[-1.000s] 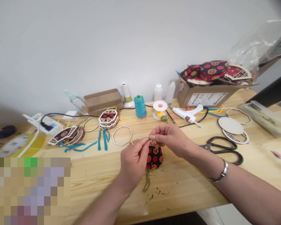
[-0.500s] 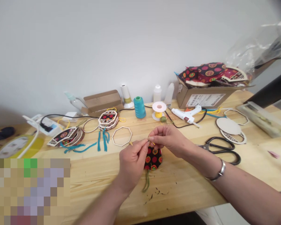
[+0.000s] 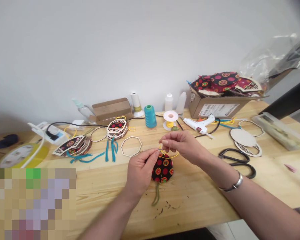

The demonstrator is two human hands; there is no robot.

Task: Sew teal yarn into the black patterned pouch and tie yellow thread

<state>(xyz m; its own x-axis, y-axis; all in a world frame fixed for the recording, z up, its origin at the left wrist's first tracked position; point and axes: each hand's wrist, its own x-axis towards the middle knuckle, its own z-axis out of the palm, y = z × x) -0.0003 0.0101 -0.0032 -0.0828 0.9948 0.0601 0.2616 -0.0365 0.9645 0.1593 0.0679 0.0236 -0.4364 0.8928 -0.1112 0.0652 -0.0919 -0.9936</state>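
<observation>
A black cloth ornament with red and orange round motifs lies on the table, a green tassel trailing from its lower edge. At its top, my left hand pinches a yellow cord between thumb and index finger and partly covers the ornament's left side. My right hand is closed on the same cord slightly above and to the right, its fingertips close to the left ones. A loop of the cord hangs below the right fingers. The exact knot or crossing between the fingertips is too small to make out.
Black-handled scissors lie right of my right forearm. Behind stand a white glue gun, a yellow cord spool and a teal thread cone. A wooden octagon frame sits left; a cardboard box holds patterned cloth pieces.
My right hand has moved slightly up and away from the left fingertips, and a yellow cord loop now shows below it. The left hand keeps its pinch; the view has shifted a little.
</observation>
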